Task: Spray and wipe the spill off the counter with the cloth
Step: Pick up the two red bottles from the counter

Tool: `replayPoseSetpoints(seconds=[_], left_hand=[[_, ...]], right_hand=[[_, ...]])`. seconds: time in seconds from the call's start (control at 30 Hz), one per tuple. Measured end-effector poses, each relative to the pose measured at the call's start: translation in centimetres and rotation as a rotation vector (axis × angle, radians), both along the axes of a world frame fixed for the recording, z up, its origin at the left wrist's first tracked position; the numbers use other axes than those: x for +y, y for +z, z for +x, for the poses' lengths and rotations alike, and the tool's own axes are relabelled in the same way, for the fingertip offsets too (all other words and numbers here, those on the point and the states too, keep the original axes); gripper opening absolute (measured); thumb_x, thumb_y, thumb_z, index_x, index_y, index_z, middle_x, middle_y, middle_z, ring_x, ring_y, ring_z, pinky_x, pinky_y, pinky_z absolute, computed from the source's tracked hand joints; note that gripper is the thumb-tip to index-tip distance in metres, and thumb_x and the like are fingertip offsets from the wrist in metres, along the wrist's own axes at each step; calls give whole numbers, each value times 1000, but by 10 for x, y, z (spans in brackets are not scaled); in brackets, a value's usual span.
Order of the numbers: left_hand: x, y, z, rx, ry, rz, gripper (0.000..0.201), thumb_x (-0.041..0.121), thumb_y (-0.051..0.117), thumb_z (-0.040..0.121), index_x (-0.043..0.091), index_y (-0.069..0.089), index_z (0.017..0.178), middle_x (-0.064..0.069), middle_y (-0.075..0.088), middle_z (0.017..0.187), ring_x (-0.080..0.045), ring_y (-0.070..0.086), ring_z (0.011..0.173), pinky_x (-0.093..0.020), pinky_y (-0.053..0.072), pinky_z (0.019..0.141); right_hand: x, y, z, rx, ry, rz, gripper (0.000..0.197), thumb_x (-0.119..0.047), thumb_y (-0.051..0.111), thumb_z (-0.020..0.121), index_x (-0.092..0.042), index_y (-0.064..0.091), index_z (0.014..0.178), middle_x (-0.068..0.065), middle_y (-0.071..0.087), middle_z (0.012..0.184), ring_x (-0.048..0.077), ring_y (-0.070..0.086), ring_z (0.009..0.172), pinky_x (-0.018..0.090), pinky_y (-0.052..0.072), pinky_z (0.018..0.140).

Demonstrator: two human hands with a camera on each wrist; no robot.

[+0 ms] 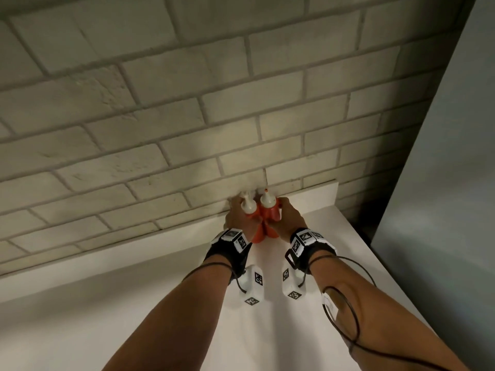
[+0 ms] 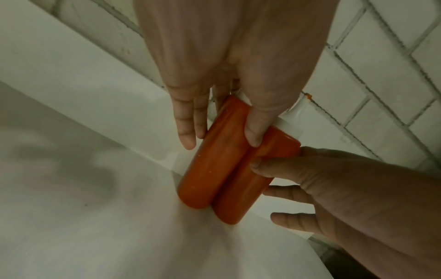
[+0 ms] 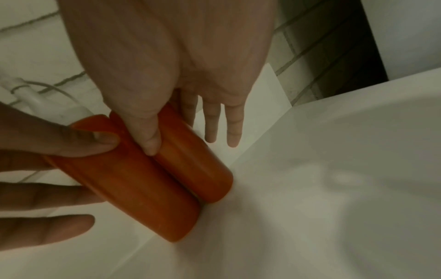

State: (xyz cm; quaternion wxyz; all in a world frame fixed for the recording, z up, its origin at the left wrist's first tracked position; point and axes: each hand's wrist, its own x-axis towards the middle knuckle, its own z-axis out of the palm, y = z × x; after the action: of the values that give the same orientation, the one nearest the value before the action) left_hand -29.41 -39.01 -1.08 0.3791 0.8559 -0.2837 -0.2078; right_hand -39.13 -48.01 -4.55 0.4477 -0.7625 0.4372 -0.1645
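Two orange spray bottles with white nozzle tops stand side by side at the back of the white counter (image 1: 166, 303), against the brick wall. My left hand (image 1: 235, 218) holds the left bottle (image 1: 247, 210) between thumb and fingers. In the left wrist view that thumb (image 2: 255, 132) lies in the groove between the left bottle (image 2: 210, 166) and the right bottle (image 2: 245, 188). My right hand (image 1: 288, 216) holds the right bottle (image 1: 269, 207), thumb in front and fingers (image 3: 212, 128) beside and behind it (image 3: 190, 160). No cloth or spill shows in any view.
The brick wall (image 1: 187, 116) rises straight behind the bottles, with a low white ledge (image 1: 316, 195) along its foot. A grey panel (image 1: 442, 183) stands at the right, past the counter's right edge and a dark gap (image 1: 367, 228).
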Motion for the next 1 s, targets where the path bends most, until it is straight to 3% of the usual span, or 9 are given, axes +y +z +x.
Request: replayPoseSetpoints(seconds=[0.13, 0.23, 0.3, 0.37, 0.53, 0.67, 0.8, 1.0], left_hand=[[23, 2, -3, -12, 20, -14, 61, 29, 68, 81, 24, 41, 135, -12, 67, 119, -39, 65, 105, -45, 53, 91], [51, 10, -2, -30, -5, -90, 64, 30, 68, 78, 32, 38, 135, -8, 68, 118, -36, 65, 106, -45, 53, 91], [76, 19, 1, -32, -35, -160, 68, 29, 69, 76, 37, 35, 135, -2, 67, 115, -32, 66, 104, -43, 54, 91], [106, 28, 6, -29, -52, -229, 70, 24, 73, 81, 34, 35, 138, 2, 65, 115, -26, 66, 103, -37, 53, 89], [185, 45, 15, -48, -28, -320, 66, 21, 77, 81, 34, 40, 134, 5, 66, 113, -23, 70, 96, -40, 58, 87], [256, 54, 20, -8, -33, -368, 66, 15, 77, 83, 29, 41, 137, 12, 68, 113, -13, 70, 99, -41, 56, 94], [333, 61, 36, -59, -49, -329, 62, 18, 75, 85, 29, 42, 137, 10, 68, 113, -14, 69, 102, -37, 56, 92], [445, 52, 92, -110, -68, -173, 63, 37, 73, 82, 43, 40, 136, 17, 67, 116, -14, 68, 105, -45, 56, 92]], right_hand=[[17, 3, -5, 1, 4, -36, 59, -47, 70, 75, -26, 42, 123, 2, 66, 115, 29, 64, 100, 45, 50, 90], [34, 10, -11, -34, 2, -81, 53, -42, 69, 74, -31, 42, 118, -4, 67, 108, 25, 67, 88, 43, 53, 84], [50, 18, -15, -93, -12, -118, 49, -37, 70, 75, -34, 42, 114, -7, 66, 105, 24, 66, 88, 43, 53, 82], [71, 29, -19, -180, -30, -129, 49, -34, 71, 72, -37, 42, 112, -9, 66, 101, 20, 67, 85, 40, 54, 80], [129, 58, -23, -410, -59, -127, 57, -23, 74, 70, -33, 43, 118, -15, 62, 106, 3, 63, 93, 22, 49, 71], [180, 73, -14, -434, 28, -138, 58, -28, 72, 68, -35, 48, 120, -18, 63, 105, 3, 62, 95, 28, 53, 77], [235, 77, 4, -385, 112, -139, 47, -38, 66, 64, -34, 54, 109, -8, 62, 109, 9, 61, 97, 34, 53, 81], [320, 72, 43, -342, 210, -78, 43, -18, 71, 74, -27, 54, 112, -9, 64, 104, 4, 58, 93, 22, 44, 72]])
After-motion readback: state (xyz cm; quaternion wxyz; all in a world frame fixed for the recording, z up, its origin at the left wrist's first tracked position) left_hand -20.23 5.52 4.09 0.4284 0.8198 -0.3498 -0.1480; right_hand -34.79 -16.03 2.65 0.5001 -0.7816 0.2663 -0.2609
